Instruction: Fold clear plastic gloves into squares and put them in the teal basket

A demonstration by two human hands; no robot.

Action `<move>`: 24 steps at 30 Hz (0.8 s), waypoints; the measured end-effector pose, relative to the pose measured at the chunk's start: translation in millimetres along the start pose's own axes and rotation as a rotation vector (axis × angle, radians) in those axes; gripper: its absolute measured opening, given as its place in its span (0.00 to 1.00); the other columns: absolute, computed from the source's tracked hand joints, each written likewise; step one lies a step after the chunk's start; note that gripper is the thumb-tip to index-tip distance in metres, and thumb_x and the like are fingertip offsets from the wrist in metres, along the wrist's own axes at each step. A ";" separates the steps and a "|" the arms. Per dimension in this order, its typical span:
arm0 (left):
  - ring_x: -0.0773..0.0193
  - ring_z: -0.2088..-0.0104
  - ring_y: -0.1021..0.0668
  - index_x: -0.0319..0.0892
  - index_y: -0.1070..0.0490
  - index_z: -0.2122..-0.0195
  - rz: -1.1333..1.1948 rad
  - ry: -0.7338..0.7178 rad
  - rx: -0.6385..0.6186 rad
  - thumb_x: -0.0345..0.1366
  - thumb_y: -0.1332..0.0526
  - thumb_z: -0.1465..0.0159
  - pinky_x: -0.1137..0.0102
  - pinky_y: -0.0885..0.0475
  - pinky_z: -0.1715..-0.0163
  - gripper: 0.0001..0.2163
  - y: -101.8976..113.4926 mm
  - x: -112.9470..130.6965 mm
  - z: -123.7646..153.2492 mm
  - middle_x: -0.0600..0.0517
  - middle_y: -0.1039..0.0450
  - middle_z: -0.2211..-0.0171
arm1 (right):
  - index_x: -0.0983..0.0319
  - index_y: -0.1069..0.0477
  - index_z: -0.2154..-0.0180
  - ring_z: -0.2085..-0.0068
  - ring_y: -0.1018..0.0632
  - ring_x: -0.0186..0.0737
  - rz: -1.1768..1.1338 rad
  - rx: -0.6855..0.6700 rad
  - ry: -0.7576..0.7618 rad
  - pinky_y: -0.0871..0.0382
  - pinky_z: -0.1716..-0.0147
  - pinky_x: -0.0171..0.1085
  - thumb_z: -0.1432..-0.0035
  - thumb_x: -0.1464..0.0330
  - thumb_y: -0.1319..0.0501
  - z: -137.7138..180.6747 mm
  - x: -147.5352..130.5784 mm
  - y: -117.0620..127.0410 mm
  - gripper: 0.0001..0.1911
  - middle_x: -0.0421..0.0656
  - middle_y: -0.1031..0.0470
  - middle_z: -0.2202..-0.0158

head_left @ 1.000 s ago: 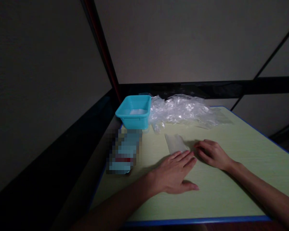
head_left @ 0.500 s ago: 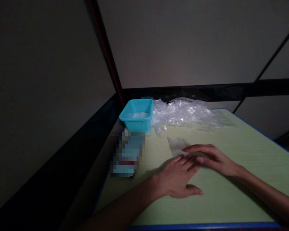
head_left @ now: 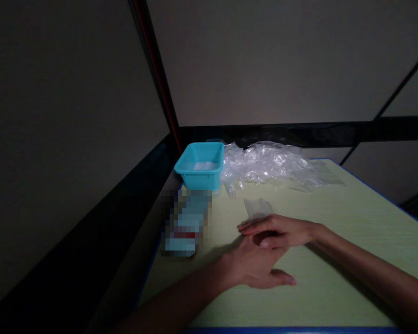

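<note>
Head view: left hand (head_left: 256,265), small thin translucent plastic piece (head_left: 258,207) and right hand (head_left: 282,230) close together on the pale green, blue-edged bench (head_left: 330,287).
Leftmost are a pixelated pale-blue object (head_left: 191,217) and a turquoise rectangular plastic tub (head_left: 202,182); the left hand is palm down, thumb spread, fingertips covered, any hold hidden; the piece shows just beyond; the right hand, loosely curved, crosses over those fingers, its grip hidden too. Light, even pressure from flat fingers would likely save such thin film from creasing; the crumpled clear plastic heap (head_left: 268,161) behind seems far enough off not to snag.
</note>
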State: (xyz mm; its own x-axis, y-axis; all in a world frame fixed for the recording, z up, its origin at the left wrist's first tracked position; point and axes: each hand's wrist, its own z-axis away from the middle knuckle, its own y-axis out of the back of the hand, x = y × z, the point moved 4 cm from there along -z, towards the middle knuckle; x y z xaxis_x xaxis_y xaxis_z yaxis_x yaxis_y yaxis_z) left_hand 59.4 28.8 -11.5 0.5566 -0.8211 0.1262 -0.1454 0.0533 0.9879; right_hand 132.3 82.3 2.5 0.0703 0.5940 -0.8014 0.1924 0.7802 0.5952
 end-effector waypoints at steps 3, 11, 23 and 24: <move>0.48 0.51 0.31 0.35 0.37 0.49 -0.001 -0.013 0.000 0.54 0.49 0.40 0.60 0.37 0.53 0.27 -0.9 -0.5 1.8 0.42 0.31 0.53 | 0.63 0.45 0.42 0.39 0.44 0.40 0.067 -0.028 0.019 0.49 0.43 0.45 0.37 0.62 0.51 -2.3 3.1 1.5 0.24 0.49 0.44 0.40; 0.48 0.45 0.36 0.35 0.50 0.41 0.112 -0.030 -0.024 0.54 0.51 0.39 0.59 0.41 0.49 0.32 -5.0 -1.4 2.8 0.39 0.41 0.43 | 0.59 0.56 0.38 0.38 0.50 0.40 0.336 0.019 -0.066 0.59 0.40 0.47 0.38 0.56 0.53 -8.2 24.3 7.8 0.30 0.46 0.54 0.37; 0.50 0.40 0.44 0.35 0.51 0.41 0.132 -0.051 0.002 0.54 0.51 0.38 0.61 0.49 0.44 0.32 -2.6 -1.3 3.1 0.38 0.51 0.39 | 0.60 0.59 0.38 0.37 0.57 0.38 0.603 0.038 -0.103 0.61 0.40 0.46 0.36 0.57 0.57 -18.8 50.2 15.4 0.29 0.43 0.57 0.36; 0.50 0.40 0.46 0.35 0.51 0.40 0.136 -0.052 0.001 0.53 0.51 0.38 0.61 0.50 0.44 0.32 -2.7 -1.4 3.4 0.38 0.53 0.38 | 0.60 0.59 0.38 0.37 0.57 0.39 0.620 0.039 -0.104 0.61 0.40 0.46 0.36 0.57 0.57 -19.6 52.3 16.5 0.29 0.43 0.57 0.36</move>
State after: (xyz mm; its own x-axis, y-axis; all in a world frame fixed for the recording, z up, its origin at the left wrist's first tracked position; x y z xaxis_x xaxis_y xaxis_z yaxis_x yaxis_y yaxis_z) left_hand 56.3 27.8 -14.7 0.4887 -0.8346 0.2540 -0.2175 0.1654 0.9619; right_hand 120.0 130.1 -28.4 0.2751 0.9098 -0.3107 0.1207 0.2880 0.9500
